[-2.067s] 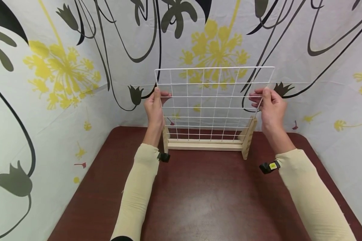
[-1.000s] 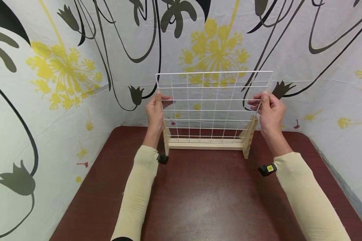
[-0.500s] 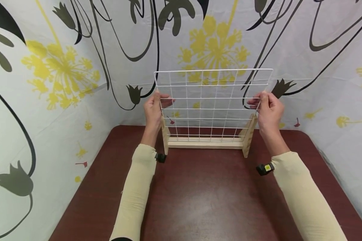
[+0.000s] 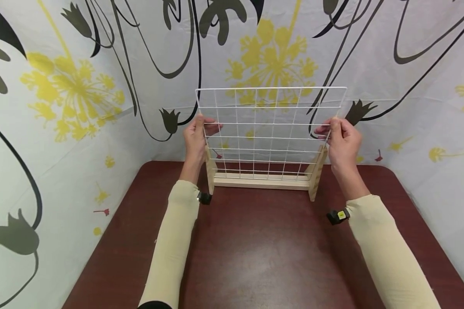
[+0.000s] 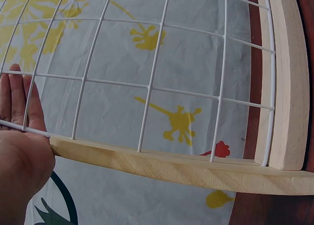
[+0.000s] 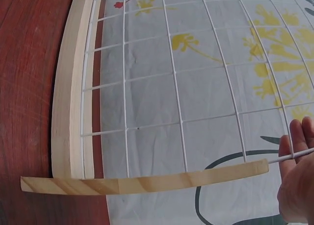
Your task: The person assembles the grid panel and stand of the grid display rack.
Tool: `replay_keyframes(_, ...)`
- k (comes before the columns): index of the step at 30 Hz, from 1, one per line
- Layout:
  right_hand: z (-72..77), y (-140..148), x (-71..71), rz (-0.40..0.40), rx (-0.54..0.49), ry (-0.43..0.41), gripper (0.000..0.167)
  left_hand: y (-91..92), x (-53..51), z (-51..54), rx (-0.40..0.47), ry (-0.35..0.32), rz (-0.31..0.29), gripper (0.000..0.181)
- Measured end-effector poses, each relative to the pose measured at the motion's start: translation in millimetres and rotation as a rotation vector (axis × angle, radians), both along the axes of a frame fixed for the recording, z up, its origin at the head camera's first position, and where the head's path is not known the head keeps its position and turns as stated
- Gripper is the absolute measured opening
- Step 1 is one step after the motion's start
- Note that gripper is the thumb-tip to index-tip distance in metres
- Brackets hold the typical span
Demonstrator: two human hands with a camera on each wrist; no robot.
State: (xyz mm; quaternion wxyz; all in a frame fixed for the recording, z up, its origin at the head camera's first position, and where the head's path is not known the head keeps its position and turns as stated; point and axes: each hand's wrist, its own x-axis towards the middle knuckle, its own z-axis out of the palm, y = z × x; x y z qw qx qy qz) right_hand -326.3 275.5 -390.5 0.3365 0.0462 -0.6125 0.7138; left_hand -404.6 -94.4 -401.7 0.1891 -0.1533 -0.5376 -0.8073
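A white wire grid panel (image 4: 256,107) stands upright, leaning slightly, with its lower edge at the crossbar of a pale wooden stand (image 4: 261,183). My left hand (image 4: 194,139) holds the panel's left side wire between thumb and fingers, above the stand's left upright. On the opposite side, my right hand (image 4: 345,143) pinches the right side wire with thumb and fingers. In the left wrist view, the panel runs along the inner face of a wooden side piece (image 5: 147,168). The right wrist view shows the other side piece (image 6: 147,185) just below the right hand.
The stand rests toward the back of a dark red-brown table (image 4: 255,249). Behind and beside it hangs a white sheet (image 4: 112,128) printed with yellow, grey and black plants. A small black device (image 4: 337,216) is strapped at the right wrist, and another (image 4: 204,198) at the left.
Compared with the oldest frame, the panel sits slightly lower against the stand, and both hands have lowered with it. Over the last second the hold looks the same; the head view shifts slightly.
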Motion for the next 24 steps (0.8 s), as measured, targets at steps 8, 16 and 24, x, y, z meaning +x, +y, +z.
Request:
replay_keyframes(8, 0.6, 5, 6.9, 0.043, 0.030, -0.044, 0.028, 1.9, 3.1, -2.0, -0.035, -0.004, 0.047, 0.045)
replay_keyframes(16, 11.4, 12, 18.0, 0.171, 0.120, -0.158, 0.030, -0.6, 5.6, -0.7, -0.091, 0.011, 0.071, 0.046)
replay_keyframes(24, 10.2, 18, 23.8, 0.183, 0.281, -0.224, 0.036, -19.0, 19.9, -16.9, -0.539, 0.038, 0.149, 0.060)
